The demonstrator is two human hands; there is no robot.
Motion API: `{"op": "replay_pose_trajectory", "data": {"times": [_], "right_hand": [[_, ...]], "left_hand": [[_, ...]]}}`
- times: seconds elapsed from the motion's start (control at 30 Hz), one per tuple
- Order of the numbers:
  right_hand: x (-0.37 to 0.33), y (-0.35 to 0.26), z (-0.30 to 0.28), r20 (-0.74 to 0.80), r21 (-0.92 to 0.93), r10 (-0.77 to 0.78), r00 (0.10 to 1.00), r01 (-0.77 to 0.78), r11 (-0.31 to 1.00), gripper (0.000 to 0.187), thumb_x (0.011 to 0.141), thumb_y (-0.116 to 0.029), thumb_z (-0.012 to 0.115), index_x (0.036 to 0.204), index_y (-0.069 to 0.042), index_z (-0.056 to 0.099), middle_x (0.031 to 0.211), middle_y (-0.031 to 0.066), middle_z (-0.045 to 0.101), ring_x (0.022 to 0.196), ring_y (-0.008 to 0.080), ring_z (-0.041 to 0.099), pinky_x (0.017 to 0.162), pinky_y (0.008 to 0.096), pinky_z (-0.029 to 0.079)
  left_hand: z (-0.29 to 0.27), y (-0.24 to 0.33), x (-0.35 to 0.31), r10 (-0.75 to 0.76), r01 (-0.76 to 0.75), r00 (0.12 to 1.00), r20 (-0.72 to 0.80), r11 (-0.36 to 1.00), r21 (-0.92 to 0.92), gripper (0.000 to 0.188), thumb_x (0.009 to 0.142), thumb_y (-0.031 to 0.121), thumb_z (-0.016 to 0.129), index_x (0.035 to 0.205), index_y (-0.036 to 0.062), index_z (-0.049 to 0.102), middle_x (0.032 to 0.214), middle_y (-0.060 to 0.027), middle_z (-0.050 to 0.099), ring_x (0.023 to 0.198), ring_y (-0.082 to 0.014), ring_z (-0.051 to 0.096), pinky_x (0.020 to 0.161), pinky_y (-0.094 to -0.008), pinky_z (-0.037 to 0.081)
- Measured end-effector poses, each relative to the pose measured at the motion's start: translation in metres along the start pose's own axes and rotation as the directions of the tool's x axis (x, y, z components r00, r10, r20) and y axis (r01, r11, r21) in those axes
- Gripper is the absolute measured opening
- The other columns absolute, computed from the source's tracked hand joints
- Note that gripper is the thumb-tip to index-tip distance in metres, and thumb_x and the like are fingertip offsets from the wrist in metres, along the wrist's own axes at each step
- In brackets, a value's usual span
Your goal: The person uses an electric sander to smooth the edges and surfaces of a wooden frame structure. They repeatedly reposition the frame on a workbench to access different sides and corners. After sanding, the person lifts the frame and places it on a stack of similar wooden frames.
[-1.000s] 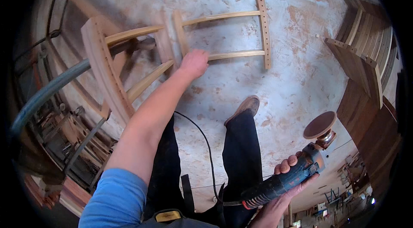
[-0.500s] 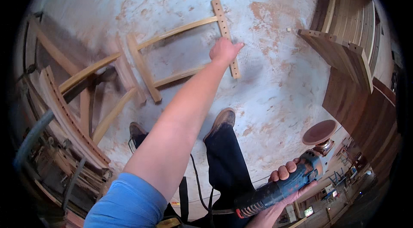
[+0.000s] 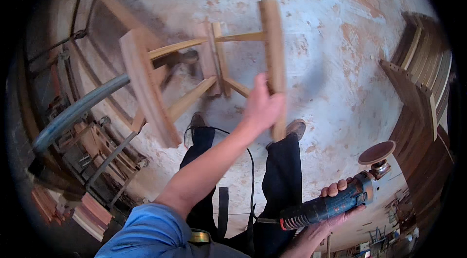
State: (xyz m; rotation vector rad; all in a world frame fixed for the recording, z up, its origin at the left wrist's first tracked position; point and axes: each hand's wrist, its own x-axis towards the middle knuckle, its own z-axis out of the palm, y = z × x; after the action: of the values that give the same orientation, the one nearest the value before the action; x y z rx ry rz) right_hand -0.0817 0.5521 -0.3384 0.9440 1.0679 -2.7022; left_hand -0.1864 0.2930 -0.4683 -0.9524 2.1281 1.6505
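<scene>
My left hand [image 3: 263,105] is closed round the near rail of a pale wooden frame [image 3: 275,58], which is tilted up and a little blurred by motion. Two slats run from that rail to a far crosspiece, which stands beside another wooden frame [image 3: 148,85] on the left. At the lower right, my right hand [image 3: 340,204] grips a blue angle grinder [image 3: 323,205] by its body. Its round brown sanding disc [image 3: 377,153] faces upward, clear of the wood. A black cord trails from the tool's rear end past my legs.
Stacked dark wooden panels [image 3: 413,92] stand along the right side. A bluish metal pipe [image 3: 80,112] and racks of timber pieces [image 3: 92,214] fill the left. My shoes [image 3: 296,129] are on the dusty pale floor [image 3: 340,73].
The frame in my left hand has been tipped up from lying near the floor and brought closer. My view has shifted left. The grinder stays in my right hand.
</scene>
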Motion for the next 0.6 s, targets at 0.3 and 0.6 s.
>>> {"op": "replay_pose_trajectory", "data": {"times": [0.3, 0.6], "right_hand": [[-0.014, -0.021, 0.022, 0.165, 0.012, 0.201, 0.966, -0.206, 0.979, 0.076, 0.091, -0.063, 0.058, 0.138, -0.007, 0.041, 0.111, 0.0153, 0.059, 0.089, 0.0294, 0.061, 0.076, 0.0448, 0.052], [-0.017, -0.025, 0.038, 0.142, 0.014, 0.232, 0.962, -0.236, 0.972, 0.072, 0.091, -0.064, 0.057, 0.131, -0.005, 0.042, 0.105, 0.0150, 0.059, 0.087, 0.0298, 0.062, 0.074, 0.0457, 0.053]], "left_hand": [[-0.119, 0.011, -0.053, 0.371, 0.100, 0.843, -0.389, 0.603, 0.791, 0.076, 0.078, 0.019, 0.071, 0.140, -0.0076, 0.035, 0.141, -0.0268, 0.041, 0.134, -0.0424, 0.039, 0.109, -0.0458, 0.037], [-0.161, 0.014, -0.029, 0.107, 0.330, 0.837, -0.536, 0.682, 0.653, 0.106, 0.074, 0.033, 0.078, 0.152, -0.0004, 0.015, 0.150, -0.0297, 0.026, 0.139, -0.0460, 0.030, 0.113, -0.0498, 0.031]]}}
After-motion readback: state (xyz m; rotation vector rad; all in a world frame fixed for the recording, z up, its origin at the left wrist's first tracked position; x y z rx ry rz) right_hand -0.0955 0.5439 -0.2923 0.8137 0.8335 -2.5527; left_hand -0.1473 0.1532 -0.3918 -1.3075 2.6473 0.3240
